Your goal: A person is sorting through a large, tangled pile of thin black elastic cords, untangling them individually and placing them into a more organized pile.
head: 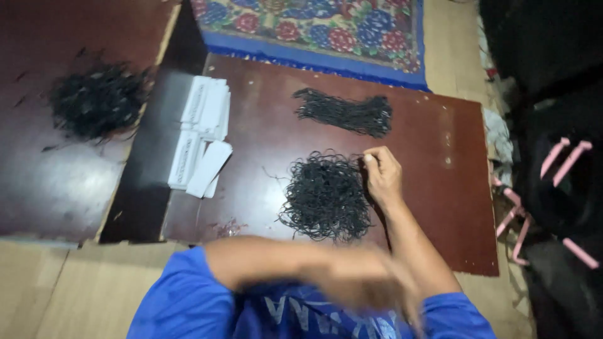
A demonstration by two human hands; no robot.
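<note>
Your right hand (381,172) reaches forward, fingertips pinching at the loose tangled pile of black cord loops (325,196) mid-board on the dark wooden board (440,188), while your left hand (364,276) blurs across your chest, grip unreadable.

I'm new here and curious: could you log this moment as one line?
right hand: pinching at loose black loop pile | left hand: blurred, near body | neat black bundle, white tags on brown board

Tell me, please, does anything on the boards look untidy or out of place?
Mostly orderly. The white tags lie partly fanned and askew, some slipping off the stack. The loose pile of black loops by the right hand is tangled, unlike the straight bundle above it. The left hand is blurred.
</note>
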